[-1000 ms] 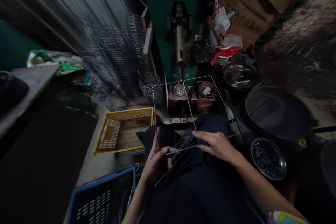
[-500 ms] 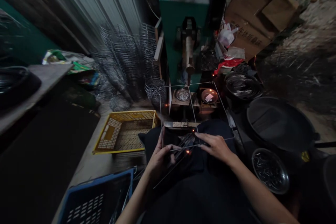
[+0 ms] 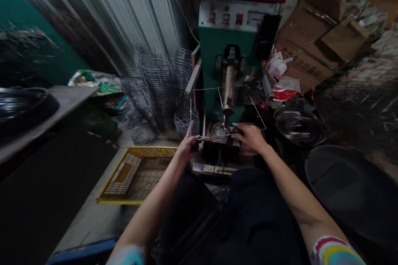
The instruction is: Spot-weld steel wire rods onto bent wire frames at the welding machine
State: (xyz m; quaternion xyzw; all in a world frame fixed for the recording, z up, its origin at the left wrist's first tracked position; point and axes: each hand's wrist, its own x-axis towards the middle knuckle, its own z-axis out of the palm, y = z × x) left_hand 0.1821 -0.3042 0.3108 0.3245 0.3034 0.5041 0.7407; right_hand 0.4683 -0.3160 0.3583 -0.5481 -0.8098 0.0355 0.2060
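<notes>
Both my hands hold a thin rectangular wire frame [image 3: 217,88] up against the green welding machine [image 3: 231,49]. My left hand [image 3: 188,145] is closed on the frame's left side. My right hand [image 3: 251,136] is closed on its lower right part, just beside the machine's brass electrode [image 3: 228,93]. A small metal dish of tiny parts [image 3: 219,131] sits under the electrode, between my hands. My dark-clothed lap fills the lower middle of the view.
A yellow crate [image 3: 137,174] lies on the floor at my left, a blue crate edge [image 3: 81,252] nearer. Stacks of wire baskets [image 3: 158,83] stand left of the machine. Black tubs [image 3: 351,190] and wire coils [image 3: 297,126] sit at right; cardboard boxes [image 3: 314,41] behind.
Both hands have lifted the wire frame from my lap forward and up to the machine's electrode. The view has tilted upward; the sparks seen half a second ago are gone.
</notes>
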